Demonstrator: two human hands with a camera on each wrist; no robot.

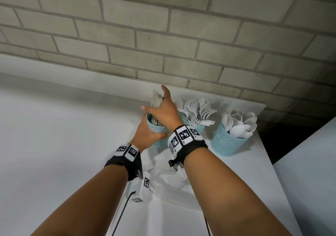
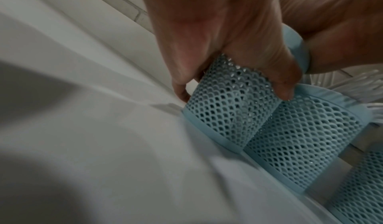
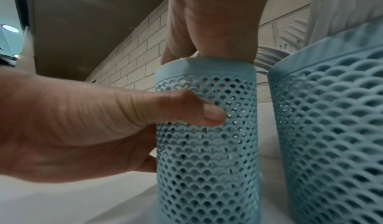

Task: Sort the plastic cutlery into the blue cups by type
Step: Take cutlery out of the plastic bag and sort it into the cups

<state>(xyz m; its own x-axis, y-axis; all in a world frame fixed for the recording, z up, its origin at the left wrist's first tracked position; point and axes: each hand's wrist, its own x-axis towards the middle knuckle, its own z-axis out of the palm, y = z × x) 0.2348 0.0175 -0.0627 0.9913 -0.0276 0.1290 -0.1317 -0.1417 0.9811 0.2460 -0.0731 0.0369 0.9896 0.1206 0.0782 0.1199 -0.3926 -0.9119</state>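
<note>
Blue perforated cup, leftmost, upright on white table, at the back near the brick wall. Filled with white flat cutlery, handles or blades up; type not discernible. Gripped around the mesh wall by left hand, thumb on the near side, fingers wrapped round the far side. Covered at the rim by right hand, heel resting on the rim, fingers extended straight and spread against the cutlery, clamped on nothing.

Middle blue cup just beside, to the right, walls touching or nearly touching in the left wrist view. Loaded with white plastic forks, tines up and fanned outward.

Right blue cup apart from the middle one, near the table's right edge. Loaded with white plastic spoons, bowls up.

Clear plastic sheet or bag lying on the table nearer the body, below the wrists. Marker-tagged bands strapped on both wrists.
</note>
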